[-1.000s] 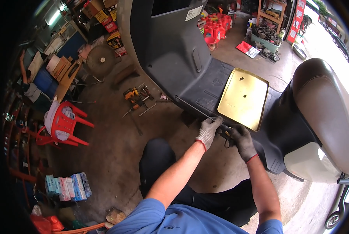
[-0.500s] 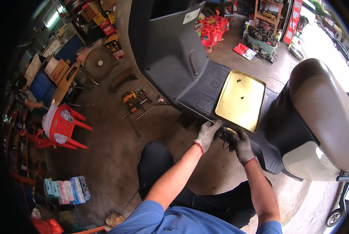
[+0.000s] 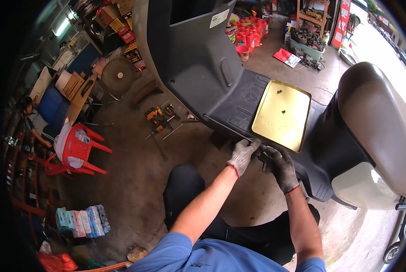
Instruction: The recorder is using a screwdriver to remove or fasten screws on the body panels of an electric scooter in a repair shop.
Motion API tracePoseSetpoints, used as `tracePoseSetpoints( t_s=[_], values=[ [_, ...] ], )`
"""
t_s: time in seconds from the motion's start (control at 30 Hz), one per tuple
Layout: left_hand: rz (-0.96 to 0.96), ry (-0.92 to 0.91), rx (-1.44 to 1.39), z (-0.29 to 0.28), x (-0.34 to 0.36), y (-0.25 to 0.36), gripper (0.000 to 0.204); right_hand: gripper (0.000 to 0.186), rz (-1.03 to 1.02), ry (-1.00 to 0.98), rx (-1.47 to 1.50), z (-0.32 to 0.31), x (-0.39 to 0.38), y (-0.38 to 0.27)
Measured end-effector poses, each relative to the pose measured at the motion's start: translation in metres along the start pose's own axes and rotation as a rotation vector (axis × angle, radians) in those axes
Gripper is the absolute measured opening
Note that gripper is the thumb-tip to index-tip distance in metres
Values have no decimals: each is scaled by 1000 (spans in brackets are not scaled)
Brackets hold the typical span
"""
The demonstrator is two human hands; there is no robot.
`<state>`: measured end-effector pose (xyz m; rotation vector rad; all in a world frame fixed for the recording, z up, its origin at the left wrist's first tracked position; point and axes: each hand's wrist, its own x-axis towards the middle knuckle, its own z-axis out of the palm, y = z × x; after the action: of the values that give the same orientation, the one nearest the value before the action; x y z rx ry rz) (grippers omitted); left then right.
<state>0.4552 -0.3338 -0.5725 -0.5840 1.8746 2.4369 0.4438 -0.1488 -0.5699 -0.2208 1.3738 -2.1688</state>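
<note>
Head view. Left hand (image 3: 242,155), light grey knit glove with red cuff, sits just below centre of the frame, fingers curled over the lower edge of the scooter footboard (image 3: 239,109). Right hand (image 3: 281,167), dark glove with red cuff, is just beside it to the right, fingers bent onto the same edge; cannot tell whether either hand is pinching anything small, the contact spot is too dark. The two hands almost touch.

The footboard edge runs diagonally from centre down to the lower right. Open room lies below and left of it: bare floor between the person's dark-trousered knee (image 3: 184,190) and the tools. Right side is tight, filled by the scooter body and seat (image 3: 375,122).

A gold metal tray (image 3: 282,113), rectangular with rounded rim, lies flat on the footboard just above the hands, a few small dark bits in it. Footboard is matte grey-black plastic, ribbed; seat is smooth brown, padded, rounded.

Floor (image 3: 135,154) is stained concrete. Scattered hand tools (image 3: 159,119) lie left of centre. Red plastic chair (image 3: 78,149) at the left with cloth on it. Small boxes (image 3: 80,222) at the lower left. Red containers (image 3: 247,37) at the top centre. Cluttered workshop around the rim, daylight upper right.
</note>
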Motion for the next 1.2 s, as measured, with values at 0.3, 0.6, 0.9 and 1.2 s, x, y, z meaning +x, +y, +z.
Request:
tracePoseSetpoints(
  t_s=[0.3,0.6,0.9,1.2],
  values=[
    [-62,14,25,1,-6,8,25,28,-31,127,-48,5,-1,-4],
    [-112,6,-26,-2,1,-1,20,21,-83,128,-150,3,-1,-7],
    [-95,3,-15,2,3,5,21,27,-53,118,-95,3,-1,-10],
    [-146,17,-14,-1,2,8,21,31,-53,70,-110,-2,-6,-15]
  ],
)
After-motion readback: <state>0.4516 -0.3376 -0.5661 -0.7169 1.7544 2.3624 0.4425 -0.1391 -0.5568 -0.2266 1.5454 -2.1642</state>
